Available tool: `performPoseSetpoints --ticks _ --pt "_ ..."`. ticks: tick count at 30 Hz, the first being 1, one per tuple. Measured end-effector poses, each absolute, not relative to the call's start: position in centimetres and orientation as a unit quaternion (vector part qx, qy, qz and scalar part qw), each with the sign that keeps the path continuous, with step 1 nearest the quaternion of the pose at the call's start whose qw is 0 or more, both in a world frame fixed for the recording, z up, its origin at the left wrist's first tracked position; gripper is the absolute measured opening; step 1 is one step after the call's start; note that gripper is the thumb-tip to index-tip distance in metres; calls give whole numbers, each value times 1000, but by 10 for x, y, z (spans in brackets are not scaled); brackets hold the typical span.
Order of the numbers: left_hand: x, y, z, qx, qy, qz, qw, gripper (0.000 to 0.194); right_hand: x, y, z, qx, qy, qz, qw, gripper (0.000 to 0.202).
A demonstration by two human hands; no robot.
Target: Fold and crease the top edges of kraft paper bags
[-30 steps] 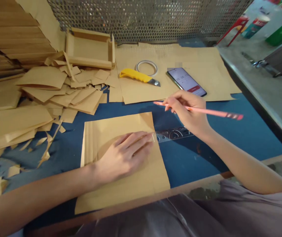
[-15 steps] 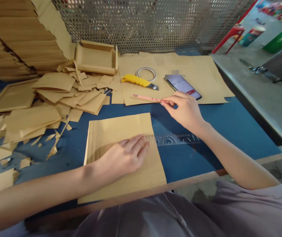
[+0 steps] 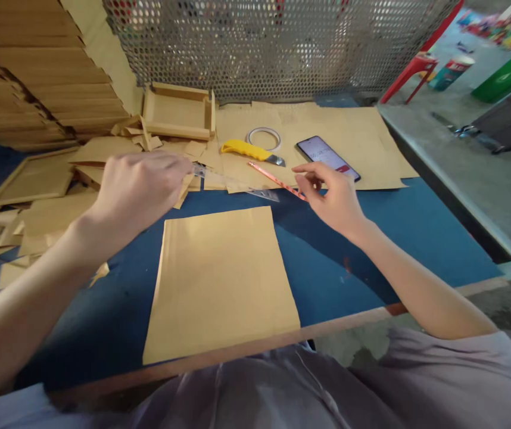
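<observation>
Here, the left hand (image 3: 146, 182) grasps a clear ruler (image 3: 236, 184) — the right hand (image 3: 333, 196) curls near a pink pencil (image 3: 277, 180), its grip unclear. A cardboard sheet (image 3: 222, 283) lies flat on the table (image 3: 331, 268).

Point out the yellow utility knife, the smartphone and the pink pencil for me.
Yellow utility knife (image 3: 252, 152): head view, on the handle.
Smartphone (image 3: 329, 159): head view, on the middle of the screen.
Pink pencil (image 3: 276, 180): head view, on the middle of the shaft.

Two hands (image 3: 142, 185), one ruler (image 3: 263, 194), one pencil (image 3: 273, 177), one phone (image 3: 327, 158), one knife (image 3: 251, 151), one tape roll (image 3: 278, 139), one red stool (image 3: 421, 62)
</observation>
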State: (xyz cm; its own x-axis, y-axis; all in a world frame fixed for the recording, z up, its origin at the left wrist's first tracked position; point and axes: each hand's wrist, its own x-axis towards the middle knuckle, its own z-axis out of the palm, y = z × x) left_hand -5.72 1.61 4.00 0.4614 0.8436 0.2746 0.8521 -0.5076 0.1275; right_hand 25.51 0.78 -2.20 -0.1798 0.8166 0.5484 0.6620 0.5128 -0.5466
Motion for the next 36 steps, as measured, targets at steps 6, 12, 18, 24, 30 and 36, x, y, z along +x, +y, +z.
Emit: performPoseSetpoints --ticks 6,12,18,24,30,36 --pt "-50 26 31 -866 -490 -28 94 32 243 -2 -30 -415 -821 76 384 9" --pt "-22 9 12 -908 -386 -135 -97 36 242 -4 -32 -401 -846 89 341 14" --pt "7 8 -6 -894 -387 -106 -198 69 242 -4 -35 -398 -851 110 324 15" --pt "27 25 3 -861 -346 -99 -360 41 241 -5 -30 -412 -829 167 339 10" --pt "12 39 11 -792 -367 -189 -450 52 244 -4 -17 -453 -688 415 387 27" --pt "-20 27 15 -696 -460 -338 -437 58 260 3 -1 -481 -651 545 219 48"
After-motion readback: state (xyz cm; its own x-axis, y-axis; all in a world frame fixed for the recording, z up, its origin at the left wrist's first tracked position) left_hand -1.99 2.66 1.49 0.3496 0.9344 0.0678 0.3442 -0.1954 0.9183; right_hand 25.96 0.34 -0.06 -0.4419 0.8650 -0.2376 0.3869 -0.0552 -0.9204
